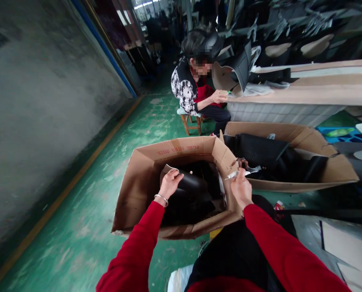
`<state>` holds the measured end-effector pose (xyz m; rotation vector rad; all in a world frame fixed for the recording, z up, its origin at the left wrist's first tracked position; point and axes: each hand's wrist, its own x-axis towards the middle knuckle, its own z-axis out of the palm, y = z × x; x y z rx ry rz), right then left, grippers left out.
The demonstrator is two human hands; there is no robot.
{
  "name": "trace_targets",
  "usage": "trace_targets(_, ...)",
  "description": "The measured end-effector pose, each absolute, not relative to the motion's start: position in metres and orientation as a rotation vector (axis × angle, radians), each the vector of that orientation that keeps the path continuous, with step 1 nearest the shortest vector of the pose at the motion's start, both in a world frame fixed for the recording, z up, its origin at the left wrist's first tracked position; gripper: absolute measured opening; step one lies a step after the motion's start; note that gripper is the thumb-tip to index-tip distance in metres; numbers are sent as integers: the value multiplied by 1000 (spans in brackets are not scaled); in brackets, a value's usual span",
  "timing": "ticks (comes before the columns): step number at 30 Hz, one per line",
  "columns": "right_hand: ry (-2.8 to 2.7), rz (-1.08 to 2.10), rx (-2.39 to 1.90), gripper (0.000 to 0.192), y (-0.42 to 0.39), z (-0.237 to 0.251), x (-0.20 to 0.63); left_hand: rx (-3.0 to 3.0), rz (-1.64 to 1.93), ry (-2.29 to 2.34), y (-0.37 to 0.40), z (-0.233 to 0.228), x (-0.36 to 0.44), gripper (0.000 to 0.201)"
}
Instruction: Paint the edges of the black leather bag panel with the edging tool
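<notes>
Two red-sleeved arms reach over a cardboard box [144, 170] on the green floor. Inside it, the left hand [169, 183] (bracelet at the wrist) grips the pale edge of a black curved piece [193, 182]. Above the box's right flap, the right hand [241, 188] pinches a slim white tool [234, 174]. Beyond, a seated person [196, 87] works at a table [305, 95].
</notes>
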<state>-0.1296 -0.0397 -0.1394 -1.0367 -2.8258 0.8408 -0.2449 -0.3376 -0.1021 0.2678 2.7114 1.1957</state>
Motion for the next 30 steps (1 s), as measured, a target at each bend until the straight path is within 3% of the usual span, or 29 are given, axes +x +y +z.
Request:
trace_targets(7,-2714,955,-929,40,-43,-137,-121,208,1472,2964,-332,-22,-220,34)
trace_targets(12,-2523,1067,-816,48,-43,-120,-93,278,1543,3095,-307,25,-210,40)
trace_targets(18,-2184,1380,-612,38,-22,-100,-17,862,1526,2998,-258,85,-179,59)
trace_targets(26,-1848,1383,-658,40,22,-69,61,2044,1104,2791,-249,190,-144,51)
trace_targets(28,-1757,1341,-630,39,33,-48,72,2021,1163,2898,-258,217,-143,55)
trace_targets(30,-1661,1290,-608,38,41,-25,82,1832,1443,2963,-267,239,-142,55)
